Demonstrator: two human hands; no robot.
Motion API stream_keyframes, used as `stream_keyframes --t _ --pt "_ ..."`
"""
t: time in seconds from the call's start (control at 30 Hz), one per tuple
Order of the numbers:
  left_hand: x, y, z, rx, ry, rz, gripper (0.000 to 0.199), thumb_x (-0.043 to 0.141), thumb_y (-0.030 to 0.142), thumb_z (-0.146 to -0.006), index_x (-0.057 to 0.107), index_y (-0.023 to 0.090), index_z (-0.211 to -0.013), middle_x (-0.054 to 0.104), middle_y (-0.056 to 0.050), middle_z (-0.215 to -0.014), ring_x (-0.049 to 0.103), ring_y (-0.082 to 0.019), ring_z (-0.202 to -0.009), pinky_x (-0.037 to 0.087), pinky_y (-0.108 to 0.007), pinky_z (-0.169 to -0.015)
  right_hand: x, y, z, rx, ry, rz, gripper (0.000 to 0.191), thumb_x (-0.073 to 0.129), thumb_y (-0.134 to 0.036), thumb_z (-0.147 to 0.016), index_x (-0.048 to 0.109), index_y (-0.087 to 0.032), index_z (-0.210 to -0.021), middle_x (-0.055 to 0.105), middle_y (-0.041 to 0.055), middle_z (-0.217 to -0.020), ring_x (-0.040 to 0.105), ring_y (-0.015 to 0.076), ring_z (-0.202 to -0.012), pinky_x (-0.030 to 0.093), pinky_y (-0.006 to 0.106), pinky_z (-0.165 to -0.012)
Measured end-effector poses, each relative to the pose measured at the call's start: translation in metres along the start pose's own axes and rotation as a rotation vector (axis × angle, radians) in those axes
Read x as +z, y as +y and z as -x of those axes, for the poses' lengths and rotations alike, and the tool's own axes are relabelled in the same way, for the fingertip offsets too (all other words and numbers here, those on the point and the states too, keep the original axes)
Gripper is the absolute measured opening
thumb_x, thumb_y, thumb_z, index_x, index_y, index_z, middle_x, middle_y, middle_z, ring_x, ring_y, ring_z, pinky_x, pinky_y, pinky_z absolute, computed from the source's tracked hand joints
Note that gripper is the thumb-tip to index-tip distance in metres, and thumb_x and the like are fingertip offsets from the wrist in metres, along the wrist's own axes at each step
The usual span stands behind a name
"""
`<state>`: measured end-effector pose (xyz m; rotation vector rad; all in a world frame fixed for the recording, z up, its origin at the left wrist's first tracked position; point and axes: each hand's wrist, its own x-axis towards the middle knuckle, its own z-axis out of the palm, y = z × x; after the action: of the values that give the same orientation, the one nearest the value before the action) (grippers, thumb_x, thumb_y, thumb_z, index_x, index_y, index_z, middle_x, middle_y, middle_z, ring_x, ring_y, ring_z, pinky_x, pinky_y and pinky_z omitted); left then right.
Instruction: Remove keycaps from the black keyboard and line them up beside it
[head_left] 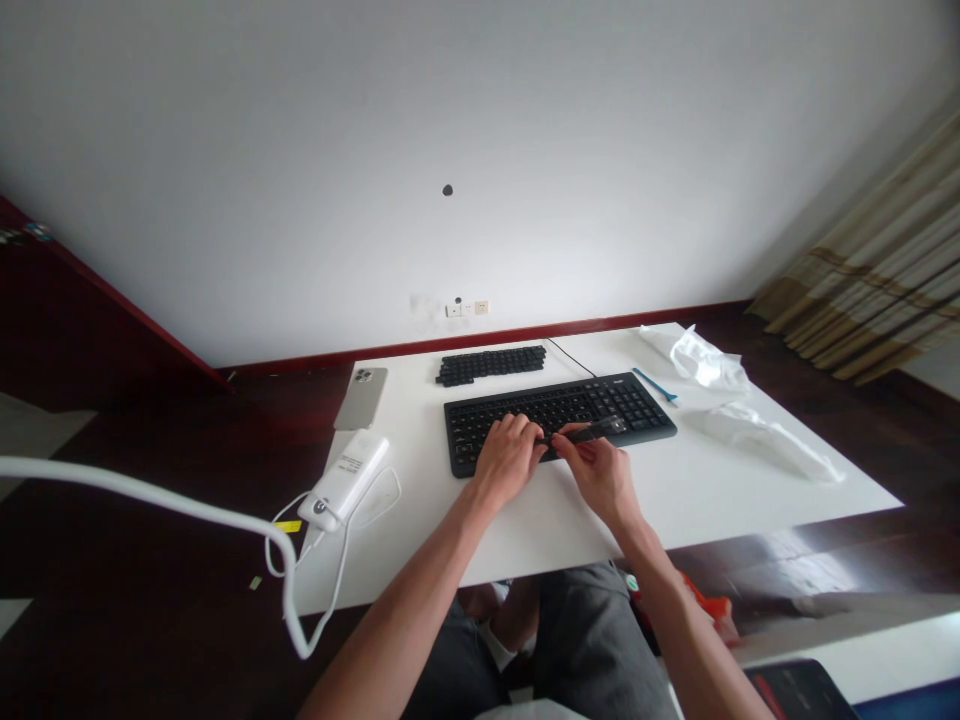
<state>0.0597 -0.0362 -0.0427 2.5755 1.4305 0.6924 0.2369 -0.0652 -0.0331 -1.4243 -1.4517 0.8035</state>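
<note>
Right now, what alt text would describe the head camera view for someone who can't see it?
The left hand rests on the keys of a black keyboard on a white table, while the right hand pinches a dark strip over them. Nearby lie a phone, a white power bank and plastic wrap.

Left hand (506, 460) and right hand (596, 475) have room along the white desk (675, 510) in front of the keyboard (637, 415), but the power bank (343, 482) and its cable (334, 580) block the left, plastic bags (772, 440) the right, and a loose key strip (490, 365) sits behind.
</note>
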Motion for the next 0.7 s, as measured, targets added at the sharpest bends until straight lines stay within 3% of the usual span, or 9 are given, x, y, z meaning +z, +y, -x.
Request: stream_keyframes --t 0.4,0.53,0.7 --pt "-0.001 -0.001 -0.001 -0.016 -0.012 0.053 0.011 0.064 0.031 -0.1 0.061 0.023 -0.108 0.063 -0.004 -0.108 0.056 -0.024 -0.104 0.046 -0.039 -0.091 0.0 0.025 0.021 -0.072 -0.007 -0.105 0.033 0.07 -0.047 -0.093 0.069 -0.021 -0.113 0.077 0.0109 -0.118 0.077 0.0263 -0.103 0.064 0.041 -0.094" --pt "-0.001 -0.001 0.0 -0.005 -0.013 0.023 0.012 0.06 0.031 -0.102 0.061 0.022 -0.11 0.063 -0.004 -0.109 0.056 -0.024 -0.104 0.046 -0.04 -0.09 -0.005 0.014 0.008 -0.024 0.009 0.01 0.033 0.07 -0.05 -0.091 0.072 -0.019 -0.104 0.08 0.0105 -0.104 0.079 0.0274 -0.092 0.065 0.037 -0.086" --pt "0.001 -0.001 -0.001 0.004 -0.015 0.001 0.013 0.06 0.031 -0.102 0.062 0.021 -0.11 0.064 -0.005 -0.109 0.057 -0.024 -0.104 0.046 -0.041 -0.09 -0.017 0.003 -0.027 0.064 -0.109 0.066 0.03 0.066 -0.048 -0.092 0.073 -0.019 -0.095 0.081 0.009 -0.086 0.08 0.0297 -0.085 0.065 0.036 -0.078"
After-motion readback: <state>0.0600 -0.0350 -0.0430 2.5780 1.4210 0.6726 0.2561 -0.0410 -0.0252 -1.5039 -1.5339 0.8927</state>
